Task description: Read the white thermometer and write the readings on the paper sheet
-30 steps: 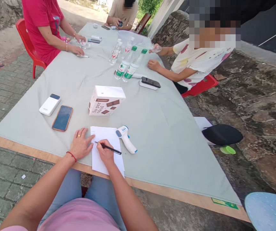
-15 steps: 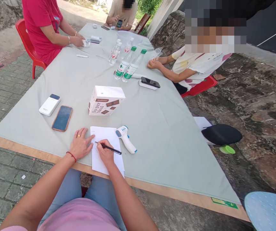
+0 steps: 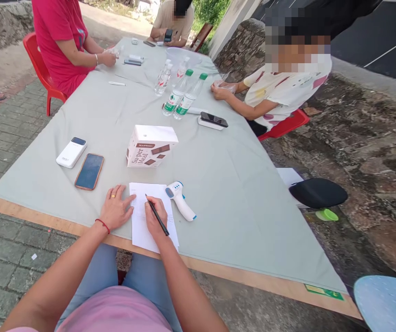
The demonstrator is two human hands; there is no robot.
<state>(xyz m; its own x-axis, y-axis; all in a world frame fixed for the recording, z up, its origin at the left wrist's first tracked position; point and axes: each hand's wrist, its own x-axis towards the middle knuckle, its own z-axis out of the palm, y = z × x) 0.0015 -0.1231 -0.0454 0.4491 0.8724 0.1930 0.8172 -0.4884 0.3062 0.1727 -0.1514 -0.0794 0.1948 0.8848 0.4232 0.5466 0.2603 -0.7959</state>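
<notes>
White sheets of paper [image 3: 142, 237] lie at the near edge of the table. My left hand [image 3: 116, 208] rests flat with spread fingers, its fingertips on the paper's left edge. Between the fingers of my right hand [image 3: 155, 216] is a black pen [image 3: 158, 217], its tip pointing up and left over the upper part of the sheet. Just right of the paper lies a white and blue infrared thermometer [image 3: 181, 201]. Beyond the paper stands a white and brown "Super Meal" box [image 3: 152, 146]. A smartphone [image 3: 89, 171] in a brown case and a white power bank [image 3: 71, 152] lie to the left.
Several water bottles [image 3: 173, 99] stand mid-table, with a black phone on a white block [image 3: 213, 121] beside them. Three people sit around the table [image 3: 239, 198], one at left, one at right, one at the far end. A blue stool [image 3: 387, 302] is at lower right.
My right hand has shifted right and slightly up across the paper, and the pen now stands at a steeper angle. My left hand has stayed in place.
</notes>
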